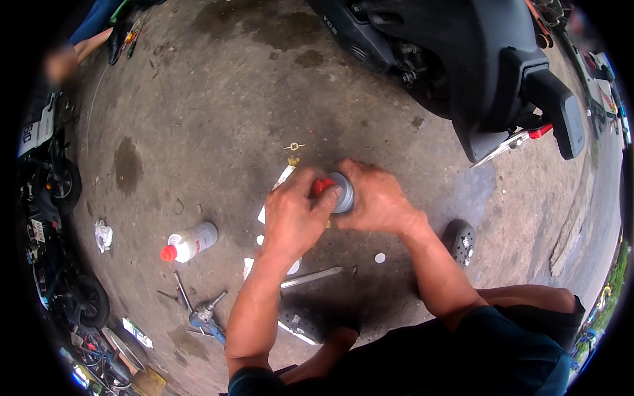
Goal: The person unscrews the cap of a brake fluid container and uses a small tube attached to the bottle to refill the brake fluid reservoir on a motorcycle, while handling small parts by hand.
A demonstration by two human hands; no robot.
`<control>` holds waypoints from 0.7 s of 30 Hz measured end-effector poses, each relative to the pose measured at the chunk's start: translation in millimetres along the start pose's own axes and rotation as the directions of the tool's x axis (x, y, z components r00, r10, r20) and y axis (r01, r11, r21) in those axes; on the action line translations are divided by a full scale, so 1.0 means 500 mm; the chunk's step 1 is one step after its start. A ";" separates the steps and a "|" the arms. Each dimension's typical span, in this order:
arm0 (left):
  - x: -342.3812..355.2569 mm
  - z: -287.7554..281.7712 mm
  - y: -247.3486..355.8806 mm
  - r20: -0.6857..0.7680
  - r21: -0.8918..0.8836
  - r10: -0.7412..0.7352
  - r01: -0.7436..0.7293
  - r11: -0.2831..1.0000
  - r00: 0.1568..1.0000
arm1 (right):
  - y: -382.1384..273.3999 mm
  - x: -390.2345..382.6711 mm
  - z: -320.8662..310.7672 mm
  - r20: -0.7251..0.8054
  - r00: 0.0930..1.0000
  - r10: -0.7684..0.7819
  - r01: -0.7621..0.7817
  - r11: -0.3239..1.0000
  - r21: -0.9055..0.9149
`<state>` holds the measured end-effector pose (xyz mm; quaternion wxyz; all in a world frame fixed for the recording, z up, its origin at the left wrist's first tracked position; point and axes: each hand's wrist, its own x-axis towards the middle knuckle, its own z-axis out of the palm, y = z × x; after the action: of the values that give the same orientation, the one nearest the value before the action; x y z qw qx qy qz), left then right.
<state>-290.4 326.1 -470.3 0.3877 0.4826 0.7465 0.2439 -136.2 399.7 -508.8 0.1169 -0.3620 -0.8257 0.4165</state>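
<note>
Both hands meet over the ground in front of me. My right hand point(381, 196) wraps round a grey round piece with ringed edges point(343, 193), seen mostly end-on. A small red piece point(322, 186) shows under the fingers of my left hand point(294, 209), whose thumb rests against the grey piece. I cannot tell whether the red and grey parts are joined. Beneath the hands lies a white strip point(284, 177), partly hidden. To the left, a white bottle with a red cap point(193, 241) lies on its side.
A blue power tool point(206, 318) and a long metal bar point(312, 277) lie near my feet. A dark scooter point(475, 59) stands at the upper right. Parked motorbikes point(63, 178) line the left. A white disc point(380, 258) and a brass-coloured part point(294, 146) lie on the concrete.
</note>
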 end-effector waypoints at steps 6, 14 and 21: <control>0.000 0.020 -0.015 -0.290 0.116 0.356 -0.337 0.934 0.888 | -0.008 -0.004 0.007 -0.008 1.000 0.004 -0.003 0.997 0.083; -0.018 0.030 -0.017 -0.323 0.053 0.344 -0.347 0.937 0.882 | -0.015 -0.012 0.001 -0.053 0.997 -0.047 0.057 0.977 0.206; -0.002 0.013 -0.019 -0.227 -0.033 0.447 -0.465 0.885 0.866 | -0.009 -0.005 0.007 -0.005 1.000 0.002 0.000 0.942 0.337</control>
<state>-290.2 321.3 -480.8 0.2573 0.5991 0.6373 0.4108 -138.6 394.3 -507.1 0.1792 -0.3385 -0.7417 0.5506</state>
